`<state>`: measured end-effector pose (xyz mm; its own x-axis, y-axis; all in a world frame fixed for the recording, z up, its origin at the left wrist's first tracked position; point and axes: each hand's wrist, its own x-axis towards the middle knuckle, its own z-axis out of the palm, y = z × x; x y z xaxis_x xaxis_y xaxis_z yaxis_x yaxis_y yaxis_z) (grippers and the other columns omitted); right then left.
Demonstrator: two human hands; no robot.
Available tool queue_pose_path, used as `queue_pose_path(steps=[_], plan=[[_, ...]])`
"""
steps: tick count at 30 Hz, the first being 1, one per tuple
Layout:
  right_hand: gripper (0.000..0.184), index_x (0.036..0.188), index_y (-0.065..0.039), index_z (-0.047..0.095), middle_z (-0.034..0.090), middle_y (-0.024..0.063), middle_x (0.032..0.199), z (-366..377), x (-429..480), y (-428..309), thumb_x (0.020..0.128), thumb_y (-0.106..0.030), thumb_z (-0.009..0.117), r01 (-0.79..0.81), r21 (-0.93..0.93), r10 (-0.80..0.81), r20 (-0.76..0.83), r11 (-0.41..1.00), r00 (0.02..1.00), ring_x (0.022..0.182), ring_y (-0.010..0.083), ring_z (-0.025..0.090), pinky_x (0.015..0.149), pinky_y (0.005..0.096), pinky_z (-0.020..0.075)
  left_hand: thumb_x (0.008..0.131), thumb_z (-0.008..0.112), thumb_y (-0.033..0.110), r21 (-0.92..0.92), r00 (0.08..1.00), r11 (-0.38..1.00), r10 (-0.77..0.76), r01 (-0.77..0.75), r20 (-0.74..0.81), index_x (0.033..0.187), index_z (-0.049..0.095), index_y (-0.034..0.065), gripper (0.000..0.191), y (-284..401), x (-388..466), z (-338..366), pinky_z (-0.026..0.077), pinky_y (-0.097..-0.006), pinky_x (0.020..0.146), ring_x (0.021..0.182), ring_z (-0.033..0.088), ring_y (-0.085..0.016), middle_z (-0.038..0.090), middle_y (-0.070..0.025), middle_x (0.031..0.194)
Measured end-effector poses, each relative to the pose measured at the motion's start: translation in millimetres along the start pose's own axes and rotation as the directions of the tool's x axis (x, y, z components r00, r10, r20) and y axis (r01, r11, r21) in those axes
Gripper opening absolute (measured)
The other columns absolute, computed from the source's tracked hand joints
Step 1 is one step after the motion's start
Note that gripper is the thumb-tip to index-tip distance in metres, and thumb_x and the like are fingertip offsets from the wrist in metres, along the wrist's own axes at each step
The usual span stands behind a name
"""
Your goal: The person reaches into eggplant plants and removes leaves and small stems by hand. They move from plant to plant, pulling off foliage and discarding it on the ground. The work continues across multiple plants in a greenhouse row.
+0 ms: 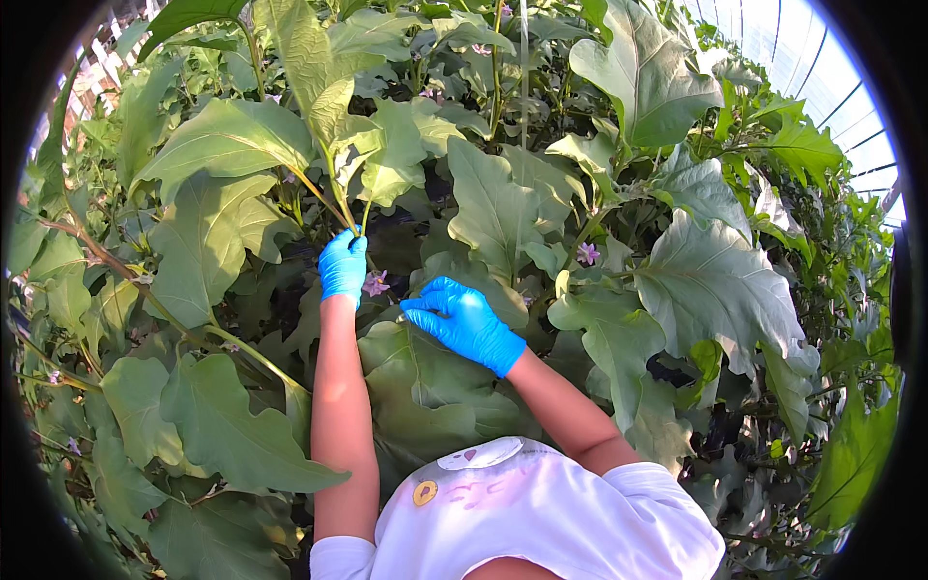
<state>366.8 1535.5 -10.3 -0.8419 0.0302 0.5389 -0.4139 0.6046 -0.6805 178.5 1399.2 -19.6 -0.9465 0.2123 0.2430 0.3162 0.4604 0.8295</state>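
Note:
My left hand (344, 270), in a blue disposable glove, is closed around the green stems (339, 190) of an eggplant shoot. Large lobed leaves (235, 138) spread from that shoot above the fist. To its right, in the same kind of glove, my right hand (467, 324) hovers over a broad eggplant leaf (435, 384) with its fingers bent and pointing left. Something small and pale shows at its fingertips; whether it is held cannot be made out. Between the two hands a purple eggplant flower (375, 283) is in bloom.
Dense eggplant foliage surrounds both arms. A brownish branch (119, 267) crosses at the left, and a pale vertical string (524, 80) hangs at the top centre. Another purple flower (587, 254) sits to the right. Ribbed greenhouse covering (826, 80) curves at the upper right.

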Motion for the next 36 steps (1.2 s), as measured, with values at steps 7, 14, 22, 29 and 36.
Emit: queue_pose_path(steps=[7,14,22,29,36], plan=[[0.047,0.131,-0.014,0.054,0.049,0.0118,0.136,-130,-88,-32,0.086,-0.015,0.065,-0.431,0.152,0.451,-0.143,0.890,0.881,0.097,0.0205,0.059,0.086,0.0344,0.0489,0.092,0.052,0.038,0.320,0.869,0.808,0.450,-0.494,0.205,0.089,0.065,0.0030,0.038,162,-76,2,0.047,-0.0423,0.067,0.074,0.060,-0.037,0.063,-0.0186,0.078],[0.067,0.142,-0.007,0.033,0.053,0.0258,0.122,-159,-141,-19,0.084,-0.014,0.065,-0.436,-0.484,0.204,-0.460,0.759,0.864,0.088,0.0392,0.062,0.070,0.0419,0.0518,0.080,0.058,0.060,0.329,0.622,0.811,0.055,-0.484,0.781,0.074,0.067,-0.0016,0.063,216,-105,118,0.049,-0.0441,0.072,0.076,0.061,-0.040,0.062,-0.0247,0.078],[0.057,0.137,-0.001,0.038,0.054,0.0232,0.125,-125,-215,36,0.088,-0.020,0.058,-0.393,-0.403,0.428,-0.004,0.827,0.904,0.090,0.0364,0.064,0.071,0.0424,0.0535,0.062,0.084,0.032,0.148,0.912,0.979,0.073,-0.144,0.403,0.083,0.067,-0.0026,0.043,152,-132,193,0.051,-0.0392,0.067,0.072,0.064,-0.034,0.066,-0.0197,0.078],[0.058,0.137,0.001,0.038,0.055,0.0237,0.124,-133,-224,55,0.087,-0.021,0.058,-0.274,-0.378,0.325,0.078,0.884,0.943,0.091,0.0363,0.064,0.072,0.0433,0.0536,0.077,0.076,0.020,-0.477,0.906,0.784,-0.252,0.396,0.339,0.093,0.070,-0.0007,0.027,105,-154,217,0.052,-0.0332,0.068,0.068,0.064,-0.021,0.069,-0.0053,0.081],[0.062,0.139,-0.002,0.037,0.058,0.0244,0.116,-161,-201,39,0.086,-0.026,0.061,-0.348,-0.358,0.466,0.327,0.866,0.822,0.089,0.0383,0.062,0.072,0.0444,0.0520,0.085,0.062,0.005,-0.719,0.716,0.153,-0.362,0.678,0.597,0.114,0.062,0.0035,0.029,21,-175,260,0.050,-0.0271,0.085,0.101,0.058,-0.017,0.062,-0.0044,0.112]])
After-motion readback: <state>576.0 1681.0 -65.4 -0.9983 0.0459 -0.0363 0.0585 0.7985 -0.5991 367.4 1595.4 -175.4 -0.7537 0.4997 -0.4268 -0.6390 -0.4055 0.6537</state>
